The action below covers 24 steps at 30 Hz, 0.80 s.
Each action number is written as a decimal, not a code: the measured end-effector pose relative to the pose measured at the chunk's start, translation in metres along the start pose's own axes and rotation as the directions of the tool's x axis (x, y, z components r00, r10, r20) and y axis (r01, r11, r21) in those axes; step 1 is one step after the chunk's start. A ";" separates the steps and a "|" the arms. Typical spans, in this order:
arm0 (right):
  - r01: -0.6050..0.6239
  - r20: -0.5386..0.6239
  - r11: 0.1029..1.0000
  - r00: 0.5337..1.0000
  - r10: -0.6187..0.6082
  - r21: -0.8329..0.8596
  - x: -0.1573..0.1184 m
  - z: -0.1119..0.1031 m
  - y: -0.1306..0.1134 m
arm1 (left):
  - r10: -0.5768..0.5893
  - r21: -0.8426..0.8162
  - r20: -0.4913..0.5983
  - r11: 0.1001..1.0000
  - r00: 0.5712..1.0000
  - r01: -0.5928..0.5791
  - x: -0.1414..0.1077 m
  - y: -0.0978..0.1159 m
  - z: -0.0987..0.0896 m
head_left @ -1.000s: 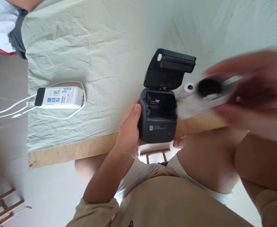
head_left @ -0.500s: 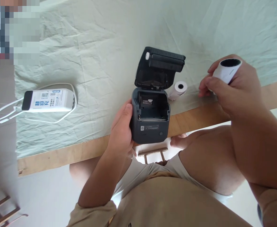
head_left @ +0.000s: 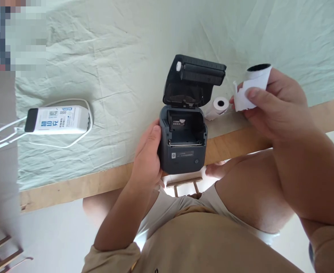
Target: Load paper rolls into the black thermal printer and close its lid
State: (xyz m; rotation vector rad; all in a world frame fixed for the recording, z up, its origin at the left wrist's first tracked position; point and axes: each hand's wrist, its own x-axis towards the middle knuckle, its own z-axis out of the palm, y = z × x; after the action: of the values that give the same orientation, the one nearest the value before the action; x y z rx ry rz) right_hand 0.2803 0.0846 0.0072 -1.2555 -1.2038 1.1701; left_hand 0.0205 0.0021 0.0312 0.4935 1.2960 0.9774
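My left hand [head_left: 148, 153] grips the left side of a dark grey label printer [head_left: 182, 159] at the table's front edge. The printer's lid [head_left: 194, 81] is swung up, and its paper bay shows a small printed sticker inside and no roll. In my right hand [head_left: 272, 96] is a white paper roll [head_left: 256, 81] with a wide dark opening at its top and a torn loose end; my thumb presses on the paper. A smaller white paper roll [head_left: 218, 106] with a narrow core lies on the cloth just right of the printer.
A white power strip [head_left: 60, 120] with white cords lies on the green cloth [head_left: 121, 68] at the left. The wooden table edge [head_left: 78, 189] runs in front of my legs. A pixelated patch covers the top left corner. Wooden stool parts [head_left: 3, 252] show at the lower left.
My right hand has moved left toward the printer and turned the paper roll, so its torn loose end now shows. The left hand and printer have hardly shifted.
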 end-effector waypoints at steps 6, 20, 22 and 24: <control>-0.049 -0.043 0.997 0.998 0.047 -0.054 -0.002 0.001 -0.001 | -0.011 -0.027 -0.019 1.000 1.000 0.010 0.001 0.000 0.001; -0.004 -0.105 1.000 0.994 0.003 -0.017 0.000 -0.003 0.007 | 0.000 -0.022 -0.013 1.000 1.000 0.000 -0.001 0.003 0.003; 0.027 -0.106 0.999 0.994 -0.029 -0.017 0.003 -0.007 0.009 | -0.010 -0.018 -0.013 1.000 1.000 0.009 -0.001 0.004 0.003; 0.115 -0.128 0.993 0.985 -0.119 -0.040 0.007 -0.011 0.013 | -0.020 -0.021 -0.017 1.000 1.000 0.019 -0.001 0.004 0.003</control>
State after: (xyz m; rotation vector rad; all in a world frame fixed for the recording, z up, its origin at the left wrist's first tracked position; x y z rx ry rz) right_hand 0.2920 0.0907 -0.0053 -1.2486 -1.1869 0.9713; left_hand 0.0221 0.0038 0.0354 0.4565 1.3021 0.9798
